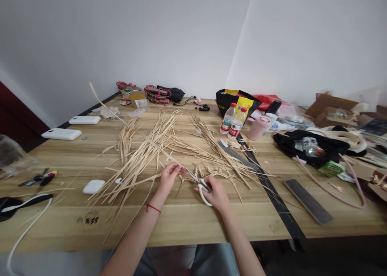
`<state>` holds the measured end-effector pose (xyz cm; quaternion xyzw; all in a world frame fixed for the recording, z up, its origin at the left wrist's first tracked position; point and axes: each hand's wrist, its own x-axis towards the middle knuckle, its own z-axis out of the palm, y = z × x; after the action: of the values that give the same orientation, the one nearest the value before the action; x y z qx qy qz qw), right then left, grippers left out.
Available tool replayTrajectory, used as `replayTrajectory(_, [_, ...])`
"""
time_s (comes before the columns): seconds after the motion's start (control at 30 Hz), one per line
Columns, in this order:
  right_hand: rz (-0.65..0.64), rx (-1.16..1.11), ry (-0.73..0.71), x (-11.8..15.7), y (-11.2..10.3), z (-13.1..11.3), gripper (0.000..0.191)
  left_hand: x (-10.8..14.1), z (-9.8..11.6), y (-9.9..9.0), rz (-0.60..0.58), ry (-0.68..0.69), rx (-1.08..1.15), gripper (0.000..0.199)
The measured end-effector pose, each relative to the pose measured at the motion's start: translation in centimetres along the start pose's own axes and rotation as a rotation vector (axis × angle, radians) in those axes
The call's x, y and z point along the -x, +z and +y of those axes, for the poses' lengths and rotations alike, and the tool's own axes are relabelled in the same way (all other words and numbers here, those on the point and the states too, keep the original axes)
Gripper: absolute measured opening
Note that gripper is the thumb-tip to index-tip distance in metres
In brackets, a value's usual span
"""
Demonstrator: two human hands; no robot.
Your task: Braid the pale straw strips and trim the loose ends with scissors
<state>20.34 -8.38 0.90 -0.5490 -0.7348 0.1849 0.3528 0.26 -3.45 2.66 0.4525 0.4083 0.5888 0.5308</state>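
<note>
Between the closed fingers of my left hand (170, 176) is a long, thin pale straw strip (157, 147), which runs up and to the left over the pile. My right hand (216, 192) grips a pair of scissors (203, 188) with white handles. Their blades point toward my left fingertips, close to the strip's near end; whether they touch it I cannot tell. Loose straw strips (154, 141) lie in crossing bundles on the wooden table beyond both hands. A knotted, woven piece of straw (217, 173) rests just past the scissors, partly hidden.
Two plastic bottles (235, 124), a pink cup (259, 128) and a black bag (231, 102) stand at the back right. A grey phone-like slab (308, 200) lies to the right. On the left are a white earphone case (94, 187) and white flat boxes (61, 134).
</note>
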Motion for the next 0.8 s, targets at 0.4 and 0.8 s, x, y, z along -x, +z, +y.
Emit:
replayTrajectory(0.4, [-0.010, -0.044, 0.034, -0.07, -0.20, -0.23, 0.035, 0.16, 0.06, 0.17, -0.073, -0.013, -0.102, 0.029])
replayTrajectory(0.8, [-0.024, -0.042, 0.030, 0.00, -0.14, -0.11, 0.035, -0.45, -0.25, -0.48, -0.006, 0.021, -0.023, 0.028])
